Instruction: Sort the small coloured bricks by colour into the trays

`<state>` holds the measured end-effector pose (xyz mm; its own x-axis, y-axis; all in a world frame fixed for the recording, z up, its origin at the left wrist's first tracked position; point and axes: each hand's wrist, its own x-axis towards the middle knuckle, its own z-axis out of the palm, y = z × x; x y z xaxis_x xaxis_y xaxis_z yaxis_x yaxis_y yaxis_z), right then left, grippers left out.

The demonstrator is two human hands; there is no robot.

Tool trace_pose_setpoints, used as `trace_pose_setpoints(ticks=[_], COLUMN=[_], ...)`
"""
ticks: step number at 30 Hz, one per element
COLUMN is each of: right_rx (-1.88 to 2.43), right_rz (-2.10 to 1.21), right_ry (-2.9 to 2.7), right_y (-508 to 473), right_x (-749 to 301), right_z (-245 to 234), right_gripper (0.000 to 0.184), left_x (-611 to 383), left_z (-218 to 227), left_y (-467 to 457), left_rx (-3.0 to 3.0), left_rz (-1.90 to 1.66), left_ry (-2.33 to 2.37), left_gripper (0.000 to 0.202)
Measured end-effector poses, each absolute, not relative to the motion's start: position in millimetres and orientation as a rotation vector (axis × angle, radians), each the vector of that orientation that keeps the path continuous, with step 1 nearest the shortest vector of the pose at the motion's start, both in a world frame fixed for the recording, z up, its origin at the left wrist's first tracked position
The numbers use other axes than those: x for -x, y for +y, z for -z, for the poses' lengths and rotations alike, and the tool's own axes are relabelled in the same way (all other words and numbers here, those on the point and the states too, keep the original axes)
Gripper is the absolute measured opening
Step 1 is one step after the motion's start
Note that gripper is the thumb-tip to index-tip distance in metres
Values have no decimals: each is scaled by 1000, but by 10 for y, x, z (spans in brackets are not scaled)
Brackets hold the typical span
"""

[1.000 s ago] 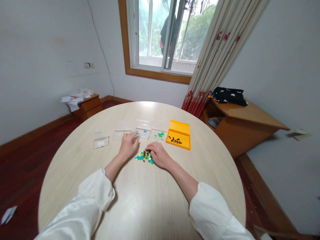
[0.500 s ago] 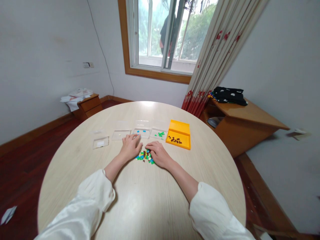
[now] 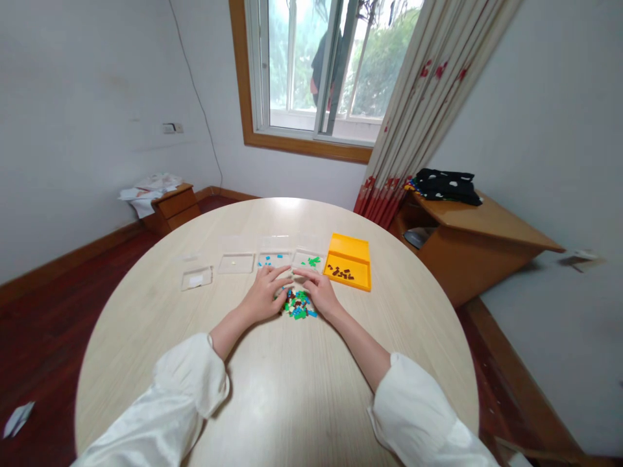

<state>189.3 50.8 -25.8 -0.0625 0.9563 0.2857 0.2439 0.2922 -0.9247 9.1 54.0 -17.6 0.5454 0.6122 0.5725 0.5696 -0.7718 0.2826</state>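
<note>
A pile of small plastic building bricks (image 3: pixel 298 306) in green, blue, brown, white and other colours lies on the round table. My left hand (image 3: pixel 265 296) is at the pile's left side, its fingers apart and its thumb at the edge of the bricks. On the right side, my right hand (image 3: pixel 318 292) has its fingers stretched leftward over the far edge of the pile. The two hands' fingertips nearly meet there. No brick can be made out in either hand. Just beyond my left fingers stands a clear box with several blue bricks (image 3: pixel 267 258).
Behind the pile stand a clear box with green bricks (image 3: pixel 311 261), an open yellow box (image 3: pixel 361 275) with brown bricks, and a clear box (image 3: pixel 236 268) with one pale piece. Farther left is a small clear box (image 3: pixel 183 280) with a white label. The table (image 3: pixel 302 389) is round.
My left hand has moved right and back from the blue bricks' box to the pile. More blue bricks show in that box. The pile sits farther right, and my right hand has shifted slightly right.
</note>
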Motion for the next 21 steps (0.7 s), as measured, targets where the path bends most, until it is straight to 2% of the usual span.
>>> trace_pose_setpoints(ticks=[15,18,21], right_rx=[1058,1087,1155], right_rz=[-990,-925,-700], right_ry=[-1493,-1539,-1587], right_y=[491,498,502], right_x=[-1908,-1916,-1927], right_z=[208,226,249], right_gripper=[38,39,41], left_x=[-87,-86,-79], left_z=[141,151,167], left_y=[518,522,546], left_rx=[-2718,-2720,-2683], left_rz=[-942,-967,-1114], left_ry=[955,975,1074], left_gripper=[42,41,30])
